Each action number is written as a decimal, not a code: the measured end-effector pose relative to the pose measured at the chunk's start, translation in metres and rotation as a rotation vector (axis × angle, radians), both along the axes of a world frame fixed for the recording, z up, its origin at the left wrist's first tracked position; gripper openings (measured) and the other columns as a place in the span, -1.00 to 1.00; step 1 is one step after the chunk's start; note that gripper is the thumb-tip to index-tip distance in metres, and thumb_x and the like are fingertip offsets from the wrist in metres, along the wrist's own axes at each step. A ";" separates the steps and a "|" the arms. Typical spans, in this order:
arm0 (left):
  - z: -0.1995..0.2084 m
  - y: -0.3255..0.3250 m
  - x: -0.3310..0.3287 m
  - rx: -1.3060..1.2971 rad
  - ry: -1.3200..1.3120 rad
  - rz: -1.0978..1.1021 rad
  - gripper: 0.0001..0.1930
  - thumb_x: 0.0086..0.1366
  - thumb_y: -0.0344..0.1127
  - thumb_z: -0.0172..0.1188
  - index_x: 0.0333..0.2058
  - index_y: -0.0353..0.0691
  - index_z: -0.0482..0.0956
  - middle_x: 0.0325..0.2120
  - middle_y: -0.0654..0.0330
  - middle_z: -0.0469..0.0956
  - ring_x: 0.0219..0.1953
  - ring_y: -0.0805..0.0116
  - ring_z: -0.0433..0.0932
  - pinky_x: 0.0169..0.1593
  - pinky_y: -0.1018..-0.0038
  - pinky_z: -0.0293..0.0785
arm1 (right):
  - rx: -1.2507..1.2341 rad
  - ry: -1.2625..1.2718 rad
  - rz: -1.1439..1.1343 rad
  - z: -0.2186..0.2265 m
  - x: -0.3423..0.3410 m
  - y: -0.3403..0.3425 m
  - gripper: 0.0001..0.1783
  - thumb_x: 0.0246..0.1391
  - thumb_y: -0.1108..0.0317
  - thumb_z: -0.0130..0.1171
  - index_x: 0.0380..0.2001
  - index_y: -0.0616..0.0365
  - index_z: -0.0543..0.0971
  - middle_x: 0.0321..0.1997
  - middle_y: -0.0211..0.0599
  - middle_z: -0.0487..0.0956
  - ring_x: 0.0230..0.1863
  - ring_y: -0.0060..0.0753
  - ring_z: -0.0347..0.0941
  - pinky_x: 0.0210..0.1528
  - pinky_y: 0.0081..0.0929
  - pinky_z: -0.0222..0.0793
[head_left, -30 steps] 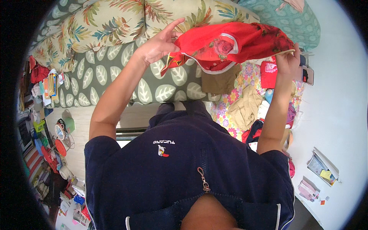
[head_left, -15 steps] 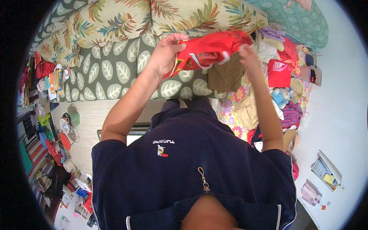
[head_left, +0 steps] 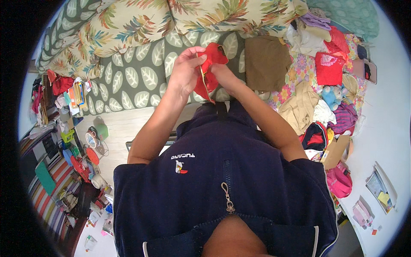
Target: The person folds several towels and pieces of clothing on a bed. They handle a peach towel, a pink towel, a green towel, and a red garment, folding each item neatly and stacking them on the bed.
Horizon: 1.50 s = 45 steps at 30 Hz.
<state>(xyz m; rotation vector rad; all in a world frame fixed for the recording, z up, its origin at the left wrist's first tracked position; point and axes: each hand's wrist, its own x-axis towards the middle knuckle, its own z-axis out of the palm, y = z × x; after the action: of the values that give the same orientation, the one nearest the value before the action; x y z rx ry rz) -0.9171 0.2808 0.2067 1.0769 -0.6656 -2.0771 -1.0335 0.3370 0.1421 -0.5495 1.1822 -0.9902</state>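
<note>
A red cloth piece [head_left: 206, 84] with a gold-coloured edge is held up in front of the sofa; the frames do not show what garment or article it is. My left hand [head_left: 186, 70] pinches its left edge, thumb on top and fingers behind. My right hand [head_left: 223, 77] is closed at the middle of the cloth, its fingertips partly hidden in the red folds. To the right, a folded brown cloth [head_left: 267, 64] lies flat on the leaf-patterned sofa seat [head_left: 132, 79], apart from both hands.
Right of the sofa, a flowered cover [head_left: 295, 77] bears a beige garment [head_left: 299, 107], a red cloth [head_left: 329, 68], a blue soft toy [head_left: 331, 97] and a striped purple cloth [head_left: 343, 118]. Books [head_left: 78, 96] and a small fan [head_left: 92, 139] stand at left. Flowered cushions [head_left: 231, 15] line the back.
My right hand has come left from the cloth's far right end to its middle. The red cloth, stretched out sideways before, now hangs gathered and narrower. The brown cloth is fully uncovered.
</note>
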 end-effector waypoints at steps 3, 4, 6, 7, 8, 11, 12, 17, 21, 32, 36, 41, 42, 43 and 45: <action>-0.004 -0.002 0.010 -0.011 -0.065 0.057 -0.83 0.14 -0.60 -0.03 -0.26 -0.31 0.38 -0.36 0.12 0.46 -0.39 0.36 0.48 -0.24 0.48 0.46 | -0.040 -0.214 -0.128 0.018 -0.003 -0.002 -0.59 0.14 0.10 -0.13 -0.39 0.25 0.53 -0.41 -0.31 0.53 -0.43 -0.57 0.40 -0.35 -0.60 0.29; -0.004 -0.002 0.011 -0.013 -0.095 0.077 -0.83 0.14 -0.60 -0.03 -0.26 -0.31 0.38 -0.36 0.11 0.46 -0.39 0.36 0.48 -0.25 0.48 0.46 | 0.012 -0.247 -0.064 0.017 -0.007 -0.001 -0.57 0.14 0.08 -0.14 -0.40 0.24 0.53 -0.41 -0.30 0.53 -0.43 -0.55 0.41 -0.35 -0.58 0.31; -0.005 0.001 0.013 -0.023 -0.130 0.092 -0.83 0.13 -0.60 -0.02 -0.26 -0.30 0.38 -0.38 0.14 0.46 -0.41 0.38 0.48 -0.31 0.49 0.47 | 0.116 -0.310 0.062 0.014 -0.014 0.002 -0.54 0.15 0.04 -0.17 -0.43 0.23 0.52 -0.41 -0.28 0.53 -0.43 -0.51 0.43 -0.35 -0.55 0.33; -0.008 0.002 0.015 -0.024 -0.136 0.080 -0.83 0.13 -0.60 -0.02 -0.27 -0.30 0.38 -0.38 0.14 0.47 -0.41 0.38 0.48 -0.31 0.49 0.46 | 0.135 -0.344 0.046 0.013 -0.012 0.002 -0.56 0.15 0.04 -0.18 -0.40 0.20 0.50 -0.40 -0.29 0.53 -0.43 -0.50 0.43 -0.35 -0.54 0.34; -0.010 0.003 0.016 -0.025 -0.141 0.067 -0.82 0.13 -0.60 -0.01 -0.27 -0.30 0.38 -0.38 0.15 0.47 -0.42 0.39 0.48 -0.31 0.49 0.46 | 0.154 -0.378 0.030 0.013 -0.007 0.003 -0.58 0.15 0.03 -0.19 -0.36 0.17 0.48 -0.39 -0.31 0.52 -0.42 -0.48 0.44 -0.34 -0.52 0.35; -0.010 0.005 0.015 -0.014 -0.171 0.090 -0.83 0.12 -0.60 0.00 -0.28 -0.29 0.39 -0.39 0.16 0.48 -0.45 0.41 0.48 -0.37 0.53 0.45 | 0.155 -0.590 -0.012 0.020 -0.004 0.005 -0.71 0.14 0.10 -0.13 -0.25 0.05 0.41 -0.36 -0.40 0.49 -0.38 -0.49 0.44 -0.31 -0.50 0.35; -0.009 0.005 0.015 -0.039 -0.197 0.083 -0.83 0.11 -0.60 0.00 -0.28 -0.29 0.39 -0.40 0.16 0.48 -0.46 0.42 0.48 -0.39 0.54 0.45 | 0.102 -0.624 -0.064 0.023 -0.003 0.005 -0.75 0.13 0.14 -0.10 -0.26 0.05 0.42 -0.36 -0.41 0.49 -0.37 -0.51 0.43 -0.30 -0.51 0.34; -0.013 0.003 0.016 -0.160 -0.285 0.046 -0.82 0.09 -0.61 0.02 -0.29 -0.29 0.40 -0.45 0.18 0.48 -0.50 0.47 0.47 -0.46 0.60 0.43 | -0.055 -0.648 -0.184 0.019 -0.003 0.008 -0.90 0.06 0.33 0.02 -0.32 0.03 0.43 -0.42 -0.48 0.45 -0.36 -0.60 0.37 -0.25 -0.55 0.29; -0.013 0.011 0.015 -0.214 -0.357 -0.040 -0.81 0.09 -0.60 0.03 -0.28 -0.29 0.40 -0.47 0.23 0.46 -0.48 0.50 0.46 -0.45 0.62 0.42 | 0.077 -0.689 -0.132 0.017 0.002 0.007 -0.87 0.05 0.33 0.04 -0.31 0.05 0.43 -0.44 -0.51 0.42 -0.37 -0.60 0.35 -0.24 -0.55 0.28; -0.016 0.023 0.017 -0.315 -0.407 0.004 -0.83 0.05 -0.62 0.08 -0.33 -0.33 0.42 -0.48 0.29 0.45 -0.47 0.61 0.38 -0.36 0.71 0.31 | -0.068 -0.248 -0.093 0.008 0.006 0.017 -0.84 -0.06 0.42 0.14 -0.35 0.22 0.51 -0.37 -0.41 0.51 -0.33 -0.65 0.39 -0.25 -0.65 0.30; -0.026 0.028 0.026 -0.230 -0.355 0.056 -0.84 0.07 -0.61 0.07 -0.33 -0.34 0.42 -0.49 0.28 0.45 -0.46 0.59 0.39 -0.37 0.70 0.31 | -0.208 0.029 0.004 0.014 0.001 0.020 -0.85 -0.06 0.42 0.13 -0.39 0.27 0.53 -0.37 -0.40 0.52 -0.36 -0.64 0.40 -0.26 -0.65 0.31; -0.023 0.026 0.024 -0.163 -0.181 0.113 -0.83 0.10 -0.64 0.01 -0.30 -0.33 0.42 -0.46 0.23 0.46 -0.44 0.54 0.44 -0.34 0.67 0.37 | -0.361 0.081 0.035 -0.003 0.002 0.026 -0.83 -0.06 0.41 0.10 -0.35 0.23 0.53 -0.34 -0.31 0.53 -0.34 -0.54 0.44 -0.27 -0.58 0.34; -0.023 0.024 0.026 -0.136 -0.146 0.109 -0.82 0.10 -0.65 -0.01 -0.30 -0.33 0.42 -0.46 0.22 0.46 -0.43 0.53 0.44 -0.34 0.67 0.38 | -0.347 0.106 0.038 -0.007 0.001 0.028 -0.82 -0.06 0.40 0.10 -0.34 0.22 0.53 -0.33 -0.28 0.53 -0.32 -0.51 0.45 -0.26 -0.56 0.34; -0.018 0.022 0.029 -0.128 -0.112 0.110 -0.81 0.11 -0.64 -0.02 -0.29 -0.32 0.42 -0.42 0.20 0.47 -0.39 0.50 0.46 -0.28 0.63 0.40 | -0.332 0.131 0.040 -0.012 -0.001 0.030 -0.81 -0.06 0.39 0.09 -0.33 0.21 0.53 -0.33 -0.25 0.53 -0.30 -0.48 0.45 -0.24 -0.55 0.35; -0.010 0.013 0.037 -0.148 -0.086 0.077 -0.83 0.14 -0.61 -0.04 -0.28 -0.32 0.42 -0.38 0.17 0.48 -0.35 0.45 0.47 -0.22 0.57 0.41 | -0.281 0.269 0.051 -0.028 -0.009 0.037 -0.80 -0.05 0.36 0.08 -0.32 0.20 0.53 -0.33 -0.23 0.52 -0.28 -0.43 0.45 -0.23 -0.51 0.35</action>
<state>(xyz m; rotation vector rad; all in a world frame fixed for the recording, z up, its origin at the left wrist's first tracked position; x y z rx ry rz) -0.8798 0.2936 0.1967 1.0944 -0.7945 -1.8938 -1.0428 0.3744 0.1137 -0.9556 1.2652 -1.0696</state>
